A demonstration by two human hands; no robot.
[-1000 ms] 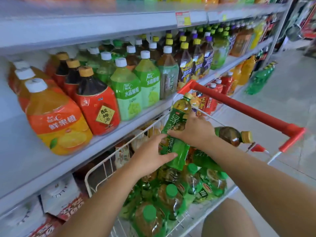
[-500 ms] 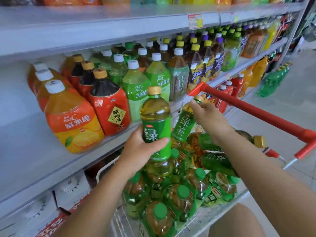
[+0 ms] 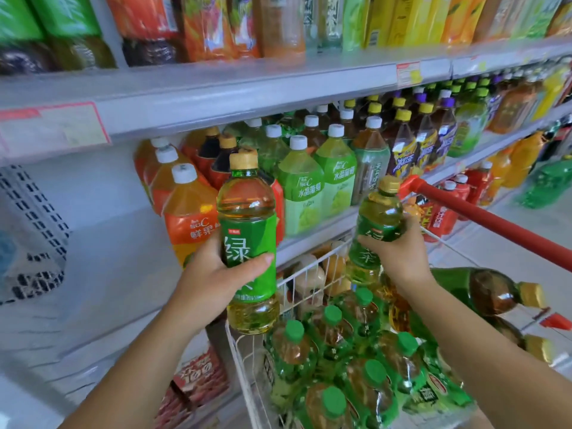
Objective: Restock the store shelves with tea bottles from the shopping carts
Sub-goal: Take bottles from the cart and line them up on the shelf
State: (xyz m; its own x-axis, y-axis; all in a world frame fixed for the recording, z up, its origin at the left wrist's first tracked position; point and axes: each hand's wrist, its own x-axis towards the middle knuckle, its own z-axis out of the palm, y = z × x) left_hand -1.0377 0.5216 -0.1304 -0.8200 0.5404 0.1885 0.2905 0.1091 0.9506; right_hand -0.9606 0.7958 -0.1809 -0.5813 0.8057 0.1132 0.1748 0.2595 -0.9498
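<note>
The person's left hand [image 3: 213, 274] is wrapped around the green label of an upright tea bottle [image 3: 247, 239], thumb across the front, the fingers behind it out of sight. The right hand [image 3: 399, 252] grips a second tea bottle [image 3: 376, 230] at about two o'clock from the first; this one leans slightly, and its lower label is partly covered by the palm. Both bottles hang above the near corner of the white wire shopping cart [image 3: 297, 283], whose red handle [image 3: 495, 224] runs off toward four o'clock and is cut by the frame edge. Down at six o'clock the cart is packed with green-capped bottles [image 3: 332, 317] lying against each other (their labels are too crumpled and blurred to read). Behind the hands, the middle shelf [image 3: 312, 243] carries large orange juice bottles [image 3: 188, 218] at ten o'clock and pale green grape-drink bottles [image 3: 301, 193] at twelve; the rows deeper in blur into caps only. A bare stretch of shelf [image 3: 102, 274] lies at nine o'clock. The top shelf's bottles are cropped at their shoulders, and the price tag [image 3: 52, 128] at upper left is washed out.
</note>
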